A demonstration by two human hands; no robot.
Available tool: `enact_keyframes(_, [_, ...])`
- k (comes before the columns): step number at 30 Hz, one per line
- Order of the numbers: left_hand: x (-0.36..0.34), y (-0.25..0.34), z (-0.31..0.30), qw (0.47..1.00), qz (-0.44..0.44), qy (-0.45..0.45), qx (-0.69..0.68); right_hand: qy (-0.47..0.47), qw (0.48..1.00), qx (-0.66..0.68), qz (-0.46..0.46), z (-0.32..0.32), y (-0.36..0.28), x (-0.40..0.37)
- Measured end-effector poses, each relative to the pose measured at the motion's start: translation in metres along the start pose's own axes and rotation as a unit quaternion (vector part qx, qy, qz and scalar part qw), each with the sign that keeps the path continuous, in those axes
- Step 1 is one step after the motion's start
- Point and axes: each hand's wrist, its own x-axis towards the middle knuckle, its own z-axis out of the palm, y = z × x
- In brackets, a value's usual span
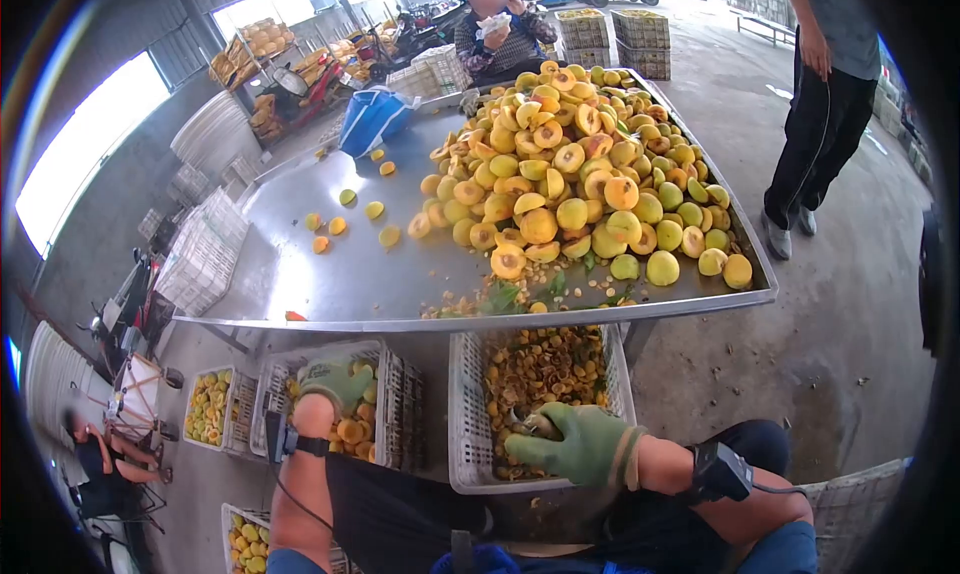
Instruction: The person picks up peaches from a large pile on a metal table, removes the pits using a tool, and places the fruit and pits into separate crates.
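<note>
My right hand (580, 446), in a green glove, is closed round a small brownish object above a white crate (463, 414) of pits and fruit scraps; what the object is, I cannot make out. To the left, my left hand (337, 382), gloved too, is over a white crate (400, 404) of yellow peach halves (350, 432). Its fingers are too unclear to tell whether they hold a fruit. In front stands a metal table (270, 229) with a large pile of halved and whole peaches (560, 164), loose pits and leaves near its front edge.
On the table are scattered halves (375, 210) and a blue bag (375, 121). A person (500, 39) sits behind it; another (825, 104) stands at the right. A third person (110, 454) sits at far left. More fruit crates (240, 414) stand beside and below my left arm.
</note>
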Motion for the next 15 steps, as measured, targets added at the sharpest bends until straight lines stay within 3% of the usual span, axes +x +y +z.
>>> enact_keyframes(1, [0.004,0.002,-0.004,1.000,0.001,0.016,0.022,-0.024,0.993,0.060,0.099,-0.011,-0.011,0.004])
enact_keyframes(3, [0.028,0.057,-0.028,0.995,-0.037,0.053,-0.080,-0.032,0.970,0.106,0.217,-0.020,-0.016,0.010])
enact_keyframes(5, [0.067,0.102,-0.025,0.977,0.038,0.075,-0.194,0.005,0.963,0.077,0.257,-0.027,-0.012,0.015])
enact_keyframes(8, [0.132,0.172,-0.019,0.985,0.112,-0.003,-0.130,0.021,0.954,0.105,0.280,-0.042,-0.006,0.021])
enact_keyframes(10, [0.162,0.204,0.001,0.988,0.081,-0.050,-0.118,0.044,0.949,0.120,0.287,-0.045,0.005,0.021])
enact_keyframes(12, [0.197,0.213,0.052,0.989,-0.022,-0.043,-0.143,0.066,0.944,0.121,0.300,-0.048,0.017,0.023])
enact_keyframes(15, [0.212,0.204,0.072,0.970,-0.004,0.028,-0.242,0.120,0.937,0.110,0.310,-0.049,0.036,0.028])
